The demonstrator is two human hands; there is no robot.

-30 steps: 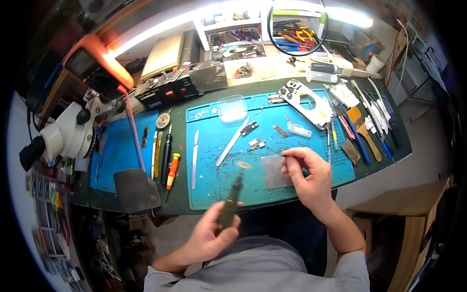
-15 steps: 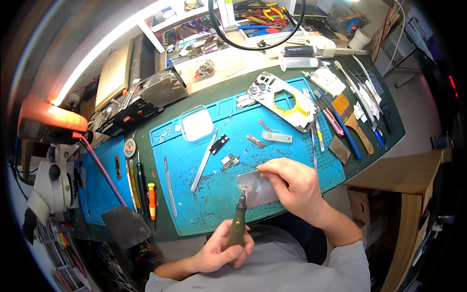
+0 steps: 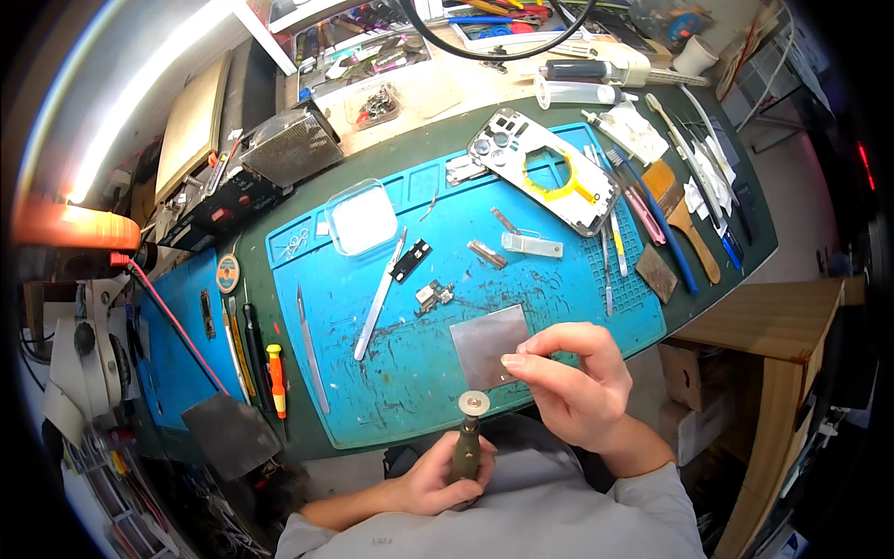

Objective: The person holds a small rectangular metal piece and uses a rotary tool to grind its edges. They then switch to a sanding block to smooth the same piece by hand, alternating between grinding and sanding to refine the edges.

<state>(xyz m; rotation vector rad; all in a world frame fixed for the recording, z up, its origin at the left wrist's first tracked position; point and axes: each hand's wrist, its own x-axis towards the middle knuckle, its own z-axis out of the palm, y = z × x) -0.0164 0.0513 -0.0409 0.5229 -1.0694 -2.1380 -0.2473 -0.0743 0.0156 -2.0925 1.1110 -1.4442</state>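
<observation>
My left hand (image 3: 436, 475) is wrapped around a green handheld rotary tool (image 3: 467, 458), held upright near my body. A round cutting disc (image 3: 474, 403) tops the tool, just off the mat's front edge. My right hand (image 3: 587, 387) has thumb and index finger pinched together; a tiny piece at the fingertips is too small to name. Below and beside those fingertips, a thin grey rectangular sheet (image 3: 486, 343) lies on the blue work mat (image 3: 391, 401). Farther back on the mat is a small metal part (image 3: 434, 297).
An opened phone frame (image 3: 545, 172) lies at the back right. Tweezers (image 3: 380, 303), a clear square container (image 3: 361, 219) and a clear block (image 3: 532, 245) are on the mat. Screwdrivers (image 3: 277, 380) line the left; brushes (image 3: 689, 238) lie right. A black cable arcs overhead.
My right hand has moved down and right, uncovering more of the sheet. The rotary tool has dropped toward my body, its disc now off the sheet. The whole view has shifted slightly.
</observation>
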